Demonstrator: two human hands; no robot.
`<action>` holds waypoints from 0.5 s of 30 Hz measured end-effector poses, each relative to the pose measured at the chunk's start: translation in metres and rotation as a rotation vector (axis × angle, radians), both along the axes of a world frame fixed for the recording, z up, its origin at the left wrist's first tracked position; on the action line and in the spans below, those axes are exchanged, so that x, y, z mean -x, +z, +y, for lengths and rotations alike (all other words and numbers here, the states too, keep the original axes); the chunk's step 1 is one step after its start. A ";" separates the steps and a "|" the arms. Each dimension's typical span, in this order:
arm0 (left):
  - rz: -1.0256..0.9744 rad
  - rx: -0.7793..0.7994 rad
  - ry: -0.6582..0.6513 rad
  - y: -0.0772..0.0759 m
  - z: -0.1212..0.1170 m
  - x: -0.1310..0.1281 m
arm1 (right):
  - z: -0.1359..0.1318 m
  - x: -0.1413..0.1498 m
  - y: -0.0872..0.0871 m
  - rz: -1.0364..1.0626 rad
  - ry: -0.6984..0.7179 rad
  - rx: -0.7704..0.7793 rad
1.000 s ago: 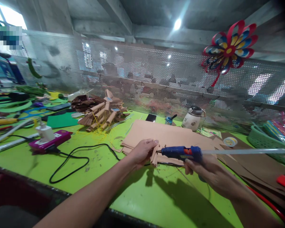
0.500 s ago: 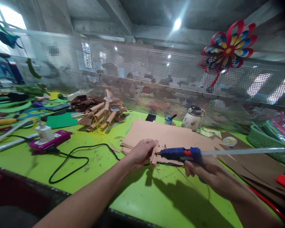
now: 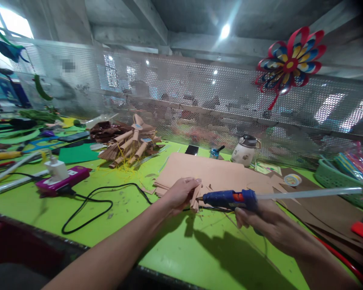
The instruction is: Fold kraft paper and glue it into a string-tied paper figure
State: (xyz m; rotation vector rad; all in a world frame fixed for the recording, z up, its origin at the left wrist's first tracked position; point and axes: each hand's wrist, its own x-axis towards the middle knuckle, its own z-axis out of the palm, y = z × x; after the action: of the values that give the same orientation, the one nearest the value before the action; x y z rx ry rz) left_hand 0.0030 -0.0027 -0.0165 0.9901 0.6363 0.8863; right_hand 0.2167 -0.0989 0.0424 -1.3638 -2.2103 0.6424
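Between the fingers of my left hand (image 3: 182,194) is a small folded piece of tan foam or paper (image 3: 195,200), held just above the table. My right hand (image 3: 266,221) is wrapped round the handle of a blue glue gun (image 3: 230,198). Its nozzle points left and meets or nearly meets the tan piece. A long clear glue stick (image 3: 310,193) sticks out of the gun's back end. Behind both hands lies a stack of tan sheets (image 3: 205,165).
At the left, a purple power strip (image 3: 63,180) has a black cord (image 3: 105,187) looping across the green table (image 3: 121,237). Rolled tan pieces (image 3: 133,141) are piled behind it. A lidded jar (image 3: 244,151), brown sheets (image 3: 326,201) and a green basket (image 3: 332,177) stand or lie rightward.
The glue gun has shifted very slightly down and left against the tan piece. My left hand keeps its hold in nearly the same place.
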 end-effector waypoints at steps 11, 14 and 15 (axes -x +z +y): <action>0.051 0.019 0.033 0.003 -0.002 0.000 | -0.003 -0.001 -0.002 0.001 -0.004 0.011; 0.041 0.019 0.026 0.005 -0.002 0.000 | -0.004 0.000 -0.001 -0.004 0.002 0.019; 0.042 0.019 0.023 0.005 -0.002 0.000 | -0.004 0.000 0.000 -0.005 0.004 0.021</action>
State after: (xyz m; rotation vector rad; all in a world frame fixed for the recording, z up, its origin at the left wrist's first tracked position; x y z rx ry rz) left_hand 0.0034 -0.0050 -0.0115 0.9876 0.6918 0.8804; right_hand 0.2169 -0.1026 0.0425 -1.3733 -2.2169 0.6661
